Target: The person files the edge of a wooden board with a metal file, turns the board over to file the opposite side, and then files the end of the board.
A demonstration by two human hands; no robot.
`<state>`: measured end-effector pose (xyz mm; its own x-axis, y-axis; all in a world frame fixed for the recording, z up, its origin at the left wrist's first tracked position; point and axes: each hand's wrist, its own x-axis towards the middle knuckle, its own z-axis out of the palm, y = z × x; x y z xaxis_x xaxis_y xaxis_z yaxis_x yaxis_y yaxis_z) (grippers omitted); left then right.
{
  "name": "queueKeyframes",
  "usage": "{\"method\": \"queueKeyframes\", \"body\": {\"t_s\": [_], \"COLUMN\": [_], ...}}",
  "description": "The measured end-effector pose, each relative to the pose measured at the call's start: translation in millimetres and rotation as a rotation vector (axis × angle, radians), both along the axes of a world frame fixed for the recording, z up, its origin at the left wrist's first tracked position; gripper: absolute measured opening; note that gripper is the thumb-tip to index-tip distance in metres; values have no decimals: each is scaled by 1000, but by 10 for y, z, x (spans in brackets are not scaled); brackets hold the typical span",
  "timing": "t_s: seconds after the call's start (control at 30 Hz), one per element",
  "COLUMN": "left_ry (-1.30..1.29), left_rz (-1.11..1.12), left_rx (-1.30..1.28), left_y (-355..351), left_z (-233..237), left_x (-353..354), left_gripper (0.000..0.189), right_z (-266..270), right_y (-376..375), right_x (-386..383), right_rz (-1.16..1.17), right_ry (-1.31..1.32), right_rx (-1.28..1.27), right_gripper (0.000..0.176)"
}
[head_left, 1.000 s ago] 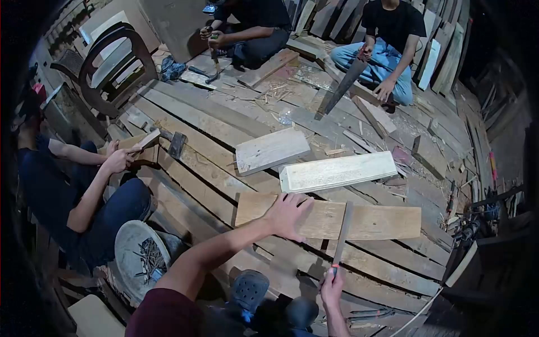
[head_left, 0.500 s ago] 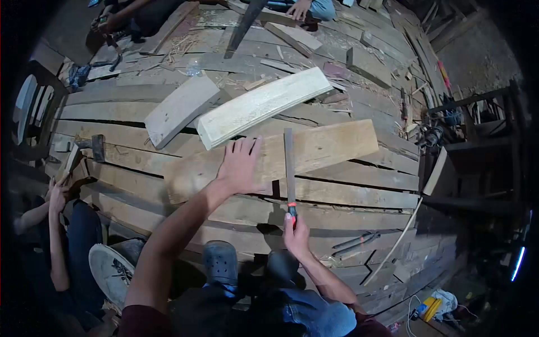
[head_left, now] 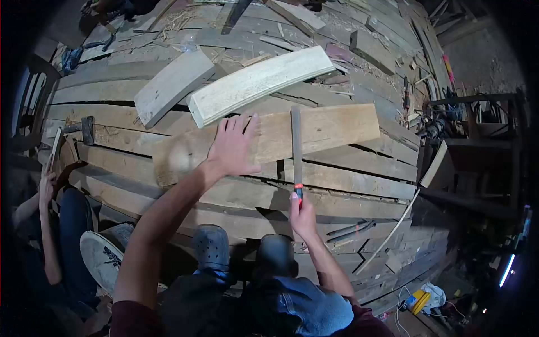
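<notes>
A pale wooden board (head_left: 337,128) lies across the planks in front of me. My left hand (head_left: 233,149) rests flat on its left half, fingers spread. In my right hand (head_left: 304,216) is a file (head_left: 297,146), gripped by its red and black handle. The grey file blade points away from me and lies across the board, right of my left hand. Just beyond sit a whitish wooden block (head_left: 261,84) and a greyer block (head_left: 174,87).
A hammer (head_left: 87,130) lies at left, near another person's hand (head_left: 47,185) holding something thin. A bucket (head_left: 101,261) stands below. Dark tools (head_left: 351,230) lie right of my feet. A saw blade (head_left: 236,16), offcuts and shavings cover the far planks; a yellow object (head_left: 420,301) sits lower right.
The view has tilted, so most of the scene sits higher in it. The file has shifted slightly right along the board. My left hand stays flat on the wood.
</notes>
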<state>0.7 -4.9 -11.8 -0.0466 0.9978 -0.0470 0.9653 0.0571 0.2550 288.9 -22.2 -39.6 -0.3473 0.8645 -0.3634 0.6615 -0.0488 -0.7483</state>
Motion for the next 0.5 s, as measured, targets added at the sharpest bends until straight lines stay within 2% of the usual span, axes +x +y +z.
{"method": "queueKeyframes", "body": {"t_s": [0.13,0.23,0.27,0.37,0.4,0.5], "left_ry": [-13,-18,-21,-23,-34,-59], "left_rz": [-6,-17,-14,-8,-9,-10], "left_rx": [-25,1,18,31,38,34], "left_y": [26,13,7,2,5,15], "left_z": [11,-2,-10,9,7,-28], "left_x": [8,-8,-3,-11,-20,-21], "left_gripper": [123,123,122,122,122,123], "right_z": [-85,-210,-171,-122,-27,-148], "right_y": [206,82,-10,-184,-113,213], "right_x": [-247,-185,-145,48,65,8], "right_rz": [-92,-119,-84,-131,-49,-141], "right_ry": [33,168,157,5,-63,35], "right_rx": [64,117,310,33,98,15], "right_gripper": [35,34,35,35,36,38]}}
